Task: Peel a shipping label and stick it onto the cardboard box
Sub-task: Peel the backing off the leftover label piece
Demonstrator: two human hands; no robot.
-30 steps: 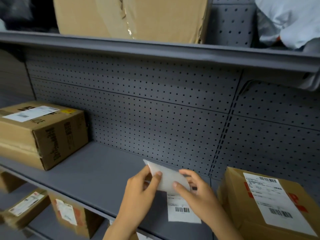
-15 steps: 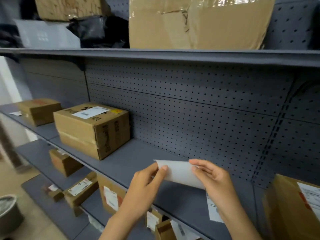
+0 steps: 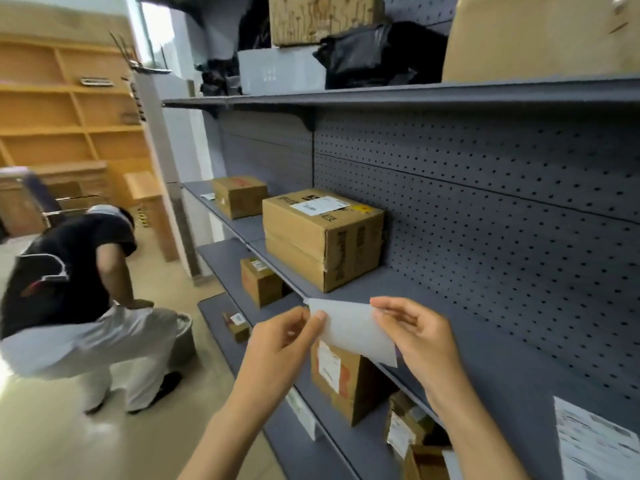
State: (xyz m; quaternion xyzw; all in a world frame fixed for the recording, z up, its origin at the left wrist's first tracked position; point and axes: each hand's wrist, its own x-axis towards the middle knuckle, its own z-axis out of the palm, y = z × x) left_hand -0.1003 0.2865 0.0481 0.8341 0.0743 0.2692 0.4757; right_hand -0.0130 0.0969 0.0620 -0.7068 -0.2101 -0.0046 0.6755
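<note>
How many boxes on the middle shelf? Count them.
2: a big box mid-shelf, and a small box beyond it at the far end. The printed label at the lower right edge may sit on a third, hidden.

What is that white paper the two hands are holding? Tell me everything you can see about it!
The white sheet is thin, plain paper, blank on the side shown, a rough rectangle tilted so its right end hangs lower. It is held in the air in front of the grey shelf. The left hand pinches its upper left edge and the right hand grips its right side. No print shows, and nothing else touches it.
</note>
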